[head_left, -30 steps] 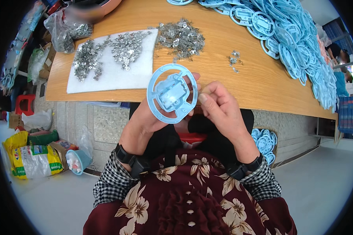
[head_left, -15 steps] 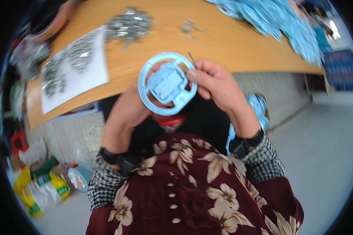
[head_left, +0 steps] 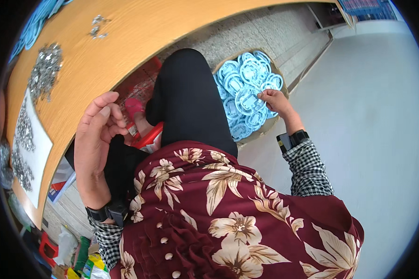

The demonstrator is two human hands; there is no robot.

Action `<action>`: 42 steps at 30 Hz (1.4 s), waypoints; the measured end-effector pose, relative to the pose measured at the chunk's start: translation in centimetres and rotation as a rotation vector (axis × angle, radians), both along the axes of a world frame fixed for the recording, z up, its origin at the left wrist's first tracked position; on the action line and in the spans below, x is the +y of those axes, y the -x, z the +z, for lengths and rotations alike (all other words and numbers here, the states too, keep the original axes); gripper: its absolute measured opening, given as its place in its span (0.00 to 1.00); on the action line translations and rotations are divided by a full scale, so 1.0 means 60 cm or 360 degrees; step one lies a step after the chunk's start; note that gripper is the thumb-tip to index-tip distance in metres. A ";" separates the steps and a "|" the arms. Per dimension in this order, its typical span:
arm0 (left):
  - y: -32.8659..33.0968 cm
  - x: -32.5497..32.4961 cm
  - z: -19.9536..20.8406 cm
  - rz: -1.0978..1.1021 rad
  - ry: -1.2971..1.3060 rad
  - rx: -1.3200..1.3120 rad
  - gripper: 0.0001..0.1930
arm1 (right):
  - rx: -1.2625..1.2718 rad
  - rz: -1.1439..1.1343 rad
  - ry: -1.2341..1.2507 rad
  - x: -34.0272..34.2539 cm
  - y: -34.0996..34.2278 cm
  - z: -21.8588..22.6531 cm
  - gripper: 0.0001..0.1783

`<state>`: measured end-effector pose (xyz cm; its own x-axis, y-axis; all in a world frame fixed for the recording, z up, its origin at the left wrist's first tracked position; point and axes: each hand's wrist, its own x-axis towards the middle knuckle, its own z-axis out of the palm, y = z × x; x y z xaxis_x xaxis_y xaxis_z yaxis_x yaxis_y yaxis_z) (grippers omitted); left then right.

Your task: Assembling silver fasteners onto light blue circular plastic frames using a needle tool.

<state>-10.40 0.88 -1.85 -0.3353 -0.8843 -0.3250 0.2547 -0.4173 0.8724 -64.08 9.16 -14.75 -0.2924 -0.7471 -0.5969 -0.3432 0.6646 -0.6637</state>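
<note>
Over to the right, my right hand (head_left: 274,100) pinches the edge of a light blue plastic steering-wheel-shaped part (head_left: 249,101). That part lies over a heap of similar blue wheel parts (head_left: 250,69) in a box (head_left: 268,126) beside my knee. My left hand (head_left: 98,124) is raised near the table edge, fingers loosely curled and apart, nothing seen in it. The thin dark tool seen earlier at my right hand cannot be made out.
On the wooden table (head_left: 111,51) are a pile of small shiny metal pieces (head_left: 46,65), a few loose ones (head_left: 97,26), and a white sheet (head_left: 39,149) bearing more. Blue parts (head_left: 35,25) lie at its far left. A red stool-like object (head_left: 149,138) shows between my legs.
My view has swung right. The blue wheel part has gone from in front of me to the box at the right in my right hand; my left hand has come off it.
</note>
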 end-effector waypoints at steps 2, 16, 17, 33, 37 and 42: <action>0.007 -0.004 -0.001 -0.0042 0.0018 -0.0075 0.16 | 0.0152 0.0084 0.0065 0.034 0.010 -0.042 0.13; 0.088 -0.029 -0.007 -0.0293 0.0009 -0.0439 0.15 | -0.0067 -0.0283 0.0188 0.054 -0.054 -0.169 0.15; 0.094 -0.031 -0.005 -0.0321 0.0023 -0.0439 0.15 | 0.0020 -0.0199 0.0118 0.034 -0.069 -0.170 0.26; 0.067 -0.086 0.153 -0.0334 0.0490 -0.0866 0.11 | 0.0179 -0.0368 0.1037 -0.119 -0.191 0.002 0.17; 0.031 -0.220 0.165 -0.0189 0.1086 -0.1465 0.13 | 0.0297 0.0028 0.1396 -0.187 -0.274 0.131 0.12; -0.095 -0.395 0.131 0.0301 0.1069 -0.2387 0.20 | 0.0582 0.0719 0.1860 -0.220 -0.399 0.243 0.07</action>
<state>-4.71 -22.83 6.01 0.0262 -0.9808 0.1932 -0.9267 0.0487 0.3727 -40.12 -4.04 -0.15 0.1130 -0.8414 0.5284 -0.6657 -0.4589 -0.5884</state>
